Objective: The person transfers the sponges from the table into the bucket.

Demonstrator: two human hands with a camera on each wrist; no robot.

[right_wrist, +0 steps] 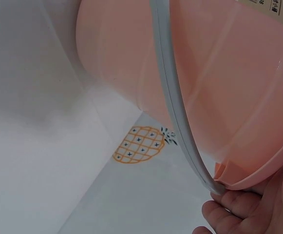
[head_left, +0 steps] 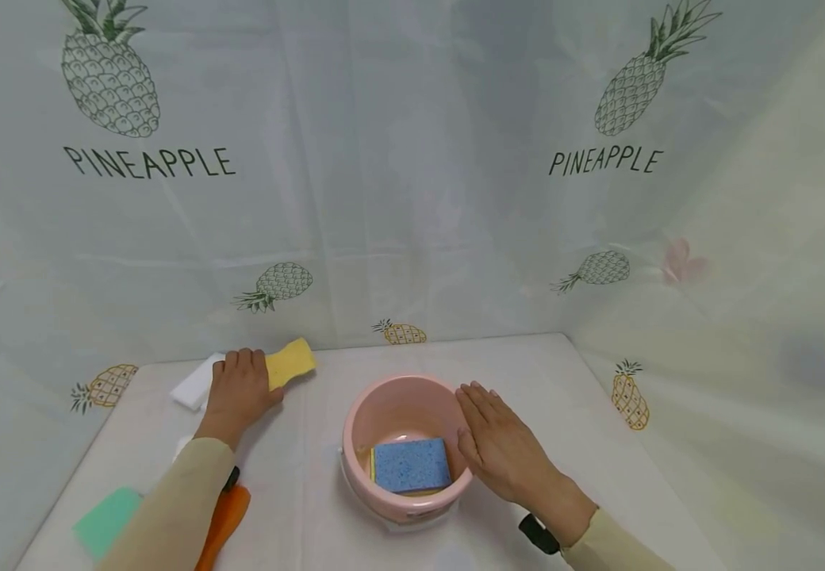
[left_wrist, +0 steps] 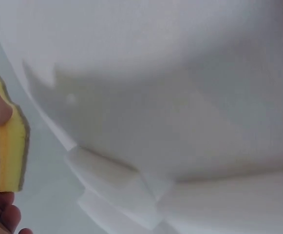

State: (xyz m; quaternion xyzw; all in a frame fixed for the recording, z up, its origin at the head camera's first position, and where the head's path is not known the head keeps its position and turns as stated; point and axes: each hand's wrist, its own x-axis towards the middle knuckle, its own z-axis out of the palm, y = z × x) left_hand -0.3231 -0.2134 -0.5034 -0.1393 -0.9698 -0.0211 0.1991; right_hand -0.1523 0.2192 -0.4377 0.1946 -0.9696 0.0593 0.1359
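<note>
In the head view my left hand [head_left: 239, 396] grips a yellow sponge [head_left: 289, 362] at the back left of the table. The left wrist view shows the sponge [left_wrist: 12, 151] with a wavy outline and a thin grey layer, thumb on one side and fingers on the other. A pink bucket [head_left: 364, 412] stands at the middle. Inside it lies a blue sponge [head_left: 411, 466] with a yellow edge. My right hand [head_left: 505, 448] rests on the bucket's right rim, its fingers extended. Beneath those fingers, the right wrist view has the bucket's grey handle [right_wrist: 173, 92] at the rim.
White blocks [head_left: 198, 385] sit just left of my left hand. A mint-green piece [head_left: 107, 519] and an orange object [head_left: 225, 519] lie near my left sleeve, partly covered by it. Behind the white table [head_left: 527, 365] hangs a pineapple-print curtain [head_left: 412, 198].
</note>
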